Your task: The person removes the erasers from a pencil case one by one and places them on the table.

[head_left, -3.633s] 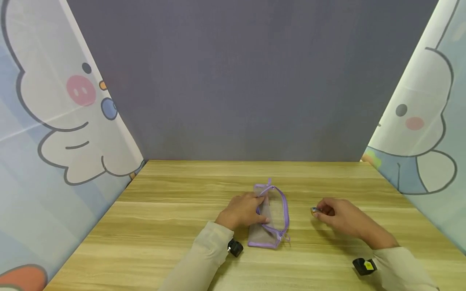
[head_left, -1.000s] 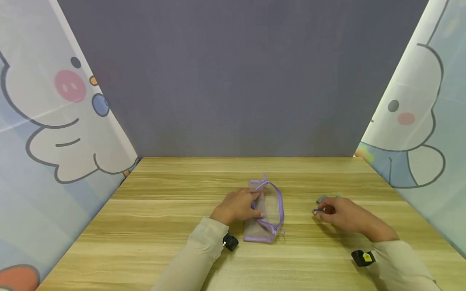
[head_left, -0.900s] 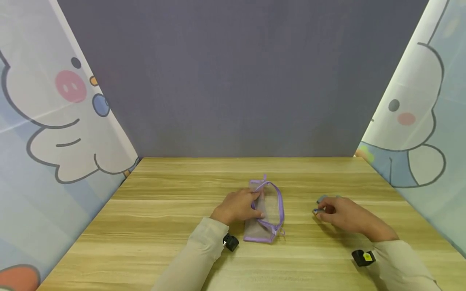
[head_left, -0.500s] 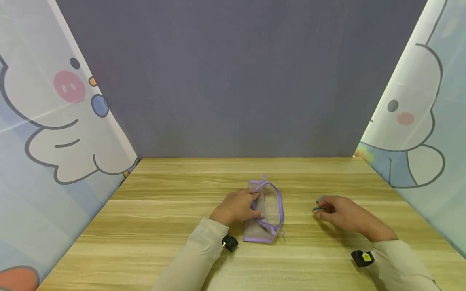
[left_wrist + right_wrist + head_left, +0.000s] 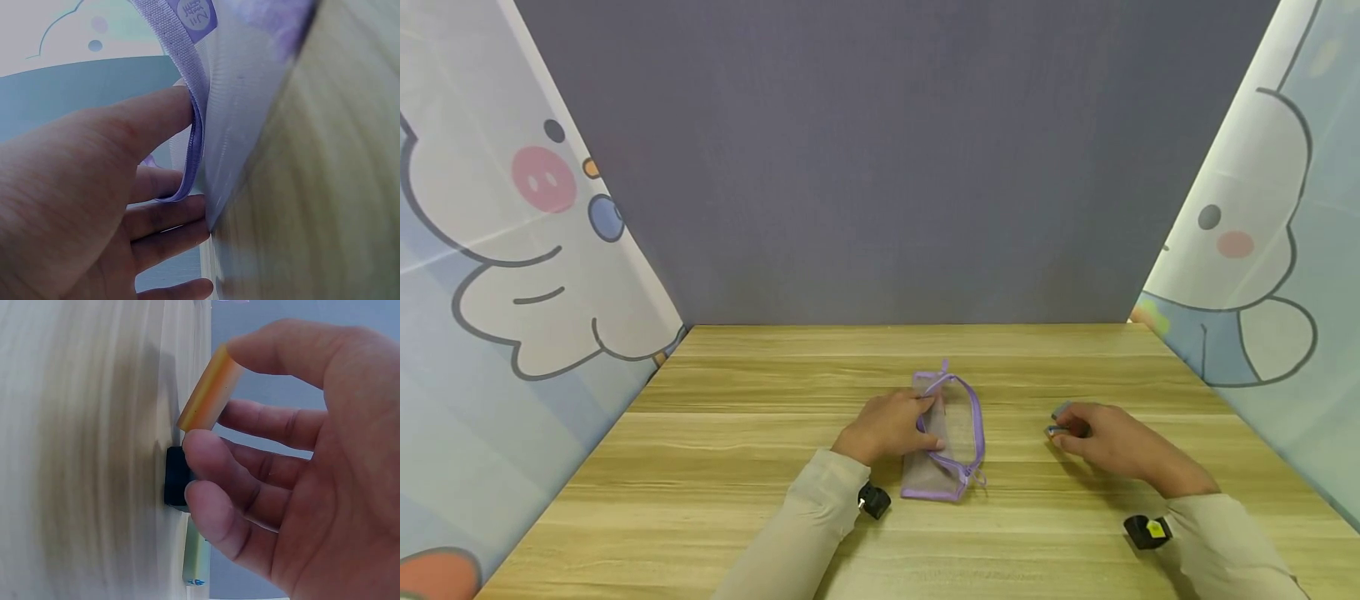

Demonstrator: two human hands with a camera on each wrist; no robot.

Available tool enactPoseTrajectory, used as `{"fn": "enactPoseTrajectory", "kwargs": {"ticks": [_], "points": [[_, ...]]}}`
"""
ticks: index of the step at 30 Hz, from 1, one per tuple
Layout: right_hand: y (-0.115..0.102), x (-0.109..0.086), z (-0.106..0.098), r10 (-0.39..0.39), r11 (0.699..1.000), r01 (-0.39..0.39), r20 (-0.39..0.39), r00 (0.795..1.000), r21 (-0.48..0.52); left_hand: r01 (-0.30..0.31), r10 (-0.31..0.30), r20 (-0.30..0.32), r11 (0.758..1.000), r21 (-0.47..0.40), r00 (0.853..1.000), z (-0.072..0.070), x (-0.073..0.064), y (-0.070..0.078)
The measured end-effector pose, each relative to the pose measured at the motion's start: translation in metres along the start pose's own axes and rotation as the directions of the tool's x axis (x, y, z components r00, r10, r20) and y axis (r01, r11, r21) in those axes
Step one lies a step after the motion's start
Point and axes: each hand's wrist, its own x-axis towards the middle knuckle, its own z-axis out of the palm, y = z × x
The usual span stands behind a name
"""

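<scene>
My left hand [image 5: 887, 427] grips the zip edge of a purple-trimmed mesh pouch [image 5: 927, 483], thumb on one side of the rim and index finger on the other. The pouch lies flat with its mouth gaping to the right. In the right wrist view, my right hand [image 5: 1108, 437] pinches a small orange-and-yellow eraser [image 5: 209, 387], a slim block tilted close over the table. A dark block [image 5: 177, 478] sits right at the other fingers. Past it lies a pale green block [image 5: 195, 553] with blue print on its end, hidden behind the hand in the head view.
The wood-grain table [image 5: 775, 383] meets a dark grey panel [image 5: 880, 167] at the back. Printed cartoon sheets [image 5: 490, 292] stand along both sides. A black wrist camera [image 5: 875, 500] is worn on the left wrist and another [image 5: 1146, 532] on the right.
Since the oldest frame the view has shifted slightly, and a grey-blue block now shows beyond the right fingers. Over the last second both hands have stayed almost still.
</scene>
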Motion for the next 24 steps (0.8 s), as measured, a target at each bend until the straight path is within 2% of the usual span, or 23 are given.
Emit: {"fn": "enactPoseTrajectory", "kwargs": {"ticks": [24], "points": [[0.0032,0.0000,0.0001,-0.003,1.000,0.003,0.007,1.000,-0.015,0.016,-0.016,0.015,1.000,-0.011,1.000,-0.0019,-0.0006,0.0010]]}}
